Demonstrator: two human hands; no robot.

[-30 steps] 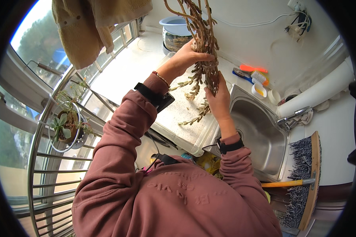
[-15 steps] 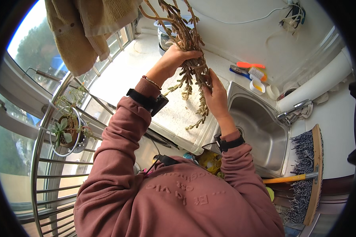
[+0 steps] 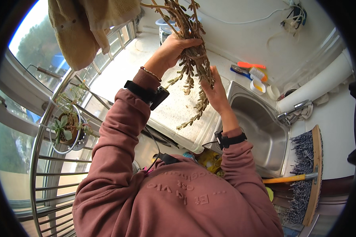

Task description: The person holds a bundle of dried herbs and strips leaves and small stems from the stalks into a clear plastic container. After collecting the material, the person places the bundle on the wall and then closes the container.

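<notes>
A bunch of long, brownish, dry-looking plant stems [image 3: 196, 55] with small plump leaves hangs down over the white counter [image 3: 168, 112]. My left hand [image 3: 175, 48] is closed around the upper part of the bunch, thumb across the front. Lower down on the right side, my right hand [image 3: 217, 94] holds the leafy stems between thumb and fingers; some of its fingertips are hidden behind the leaves. One leafy strand dangles free below, left of my right hand. The upper ends of the stems run out of the picture's top.
To the right lies a steel sink [image 3: 261, 126] with a tap [image 3: 294, 110]. Brushes [image 3: 258, 73] and a small white cup [image 3: 257, 87] stand behind it. A broom head [image 3: 315, 173] leans at far right. Towels [image 3: 77, 35] hang upper left, above a railing with a potted succulent [image 3: 67, 128].
Both hands and the bunch have shifted slightly up and left. My right hand's fingers sit a bit differently along the leaves, and the dangling strand has swung left.
</notes>
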